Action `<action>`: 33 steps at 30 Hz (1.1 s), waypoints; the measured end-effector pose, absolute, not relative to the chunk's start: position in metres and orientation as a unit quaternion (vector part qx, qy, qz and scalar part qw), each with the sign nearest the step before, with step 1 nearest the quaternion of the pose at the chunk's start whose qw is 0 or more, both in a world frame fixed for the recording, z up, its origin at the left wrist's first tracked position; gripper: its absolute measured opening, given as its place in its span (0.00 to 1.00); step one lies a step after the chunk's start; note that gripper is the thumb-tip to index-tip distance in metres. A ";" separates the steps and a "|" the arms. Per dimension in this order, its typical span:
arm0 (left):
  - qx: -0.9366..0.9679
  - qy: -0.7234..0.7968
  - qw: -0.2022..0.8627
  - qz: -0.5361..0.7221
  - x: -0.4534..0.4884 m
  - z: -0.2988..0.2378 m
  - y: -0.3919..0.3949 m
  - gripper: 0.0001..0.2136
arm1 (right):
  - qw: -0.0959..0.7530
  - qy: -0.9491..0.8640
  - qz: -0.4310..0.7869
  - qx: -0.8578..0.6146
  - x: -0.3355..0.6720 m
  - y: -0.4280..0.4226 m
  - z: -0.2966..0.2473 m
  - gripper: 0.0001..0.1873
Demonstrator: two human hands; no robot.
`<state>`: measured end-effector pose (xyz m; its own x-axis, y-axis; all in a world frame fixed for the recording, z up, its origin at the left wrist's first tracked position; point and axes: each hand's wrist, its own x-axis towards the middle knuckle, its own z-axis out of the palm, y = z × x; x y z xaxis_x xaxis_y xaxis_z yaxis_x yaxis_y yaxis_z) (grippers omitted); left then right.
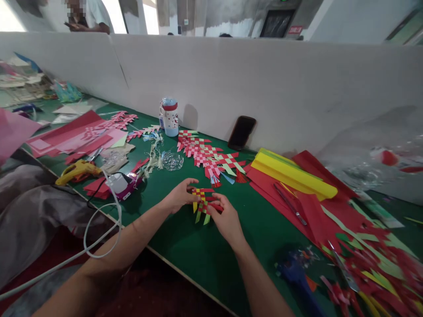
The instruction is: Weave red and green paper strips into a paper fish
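Note:
Over the green tabletop, my left hand [181, 196] pinches the upper left side of a woven paper fish [199, 193] in red and yellow. A second woven piece, a red and green paper fish [203, 210], sits just below and overlaps it. My right hand [225, 216] has its thumb and fingers closed on the red strips at the right side of the green one. Yellow and green strip ends hang down between the hands. The fingers partly hide where the two pieces meet.
Finished woven fish [205, 154] lie in a row beyond my hands, near a cup [170, 116] and a phone [242, 132]. Right: yellow paper [291, 174], tweezers [290, 204], scissors [343, 268], a blue glue gun [297, 277]. Left: a yellow glue gun [77, 171] and a white cable [102, 255].

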<state>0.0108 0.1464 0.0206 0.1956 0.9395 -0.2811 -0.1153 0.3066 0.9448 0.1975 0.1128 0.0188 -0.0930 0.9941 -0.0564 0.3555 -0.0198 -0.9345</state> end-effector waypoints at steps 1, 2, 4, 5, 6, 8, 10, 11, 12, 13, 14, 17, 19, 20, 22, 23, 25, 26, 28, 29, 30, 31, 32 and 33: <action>0.431 0.487 0.640 0.409 0.012 0.020 0.146 0.34 | 0.363 -0.600 0.434 -0.566 0.197 0.113 0.018 0.21; 0.439 0.490 0.633 0.409 0.013 0.020 0.146 0.35 | 0.360 -0.602 0.430 -0.568 0.198 0.113 0.018 0.21; 0.456 0.498 0.616 0.406 0.014 0.019 0.146 0.36 | 0.357 -0.608 0.423 -0.569 0.198 0.113 0.017 0.22; 0.465 0.503 0.606 0.403 0.014 0.018 0.147 0.36 | 0.356 -0.611 0.418 -0.570 0.198 0.113 0.017 0.23; 0.475 0.511 0.595 0.399 0.013 0.017 0.148 0.36 | 0.357 -0.613 0.413 -0.571 0.199 0.113 0.017 0.24; 0.496 0.528 0.569 0.387 0.008 0.016 0.153 0.36 | 0.362 -0.617 0.397 -0.575 0.201 0.113 0.017 0.27; 0.520 0.550 0.538 0.371 -0.002 0.015 0.161 0.37 | 0.370 -0.620 0.377 -0.581 0.204 0.113 0.017 0.28; 0.532 0.563 0.520 0.361 -0.008 0.015 0.165 0.37 | 0.374 -0.621 0.367 -0.583 0.206 0.113 0.017 0.27; 0.546 0.575 0.500 0.350 -0.014 0.015 0.170 0.38 | 0.376 -0.623 0.359 -0.585 0.208 0.113 0.016 0.27; 0.559 0.587 0.478 0.338 -0.020 0.017 0.175 0.39 | 0.379 -0.625 0.352 -0.585 0.210 0.113 0.016 0.27; 0.574 0.598 0.454 0.327 -0.026 0.019 0.179 0.40 | 0.380 -0.628 0.346 -0.585 0.211 0.113 0.015 0.26; 0.624 0.615 0.380 0.297 -0.035 0.027 0.187 0.41 | 0.383 -0.640 0.331 -0.578 0.213 0.114 0.013 0.23; 0.654 0.618 0.335 0.280 -0.036 0.033 0.188 0.40 | 0.384 -0.648 0.322 -0.574 0.214 0.115 0.011 0.21; 0.667 0.618 0.314 0.273 -0.035 0.035 0.188 0.39 | 0.384 -0.651 0.317 -0.573 0.214 0.115 0.010 0.21; 0.691 0.615 0.276 0.261 -0.034 0.037 0.188 0.36 | 0.383 -0.659 0.306 -0.570 0.215 0.116 0.009 0.20; 0.701 0.613 0.259 0.257 -0.033 0.037 0.187 0.34 | 0.382 -0.663 0.300 -0.570 0.216 0.116 0.009 0.20; 0.717 0.607 0.230 0.253 -0.036 0.035 0.184 0.31 | 0.381 -0.674 0.282 -0.567 0.217 0.116 0.009 0.19; 0.723 0.605 0.217 0.253 -0.038 0.034 0.182 0.29 | 0.379 -0.682 0.270 -0.564 0.218 0.116 0.009 0.19; 0.729 0.604 0.193 0.257 -0.044 0.030 0.174 0.26 | 0.374 -0.705 0.239 -0.553 0.219 0.115 0.009 0.18; 0.731 0.604 0.182 0.261 -0.048 0.027 0.169 0.25 | 0.371 -0.718 0.222 -0.546 0.219 0.114 0.010 0.18; 0.732 0.604 0.172 0.264 -0.052 0.024 0.163 0.24 | 0.365 -0.733 0.205 -0.536 0.218 0.114 0.011 0.18; 0.733 0.603 0.163 0.268 -0.055 0.020 0.157 0.24 | 0.359 -0.748 0.190 -0.525 0.215 0.113 0.011 0.17; 0.735 0.601 0.157 0.273 -0.058 0.017 0.152 0.24 | 0.350 -0.765 0.178 -0.511 0.212 0.113 0.012 0.17; 0.738 0.597 0.153 0.275 -0.060 0.013 0.147 0.24 | 0.338 -0.782 0.170 -0.495 0.207 0.113 0.012 0.17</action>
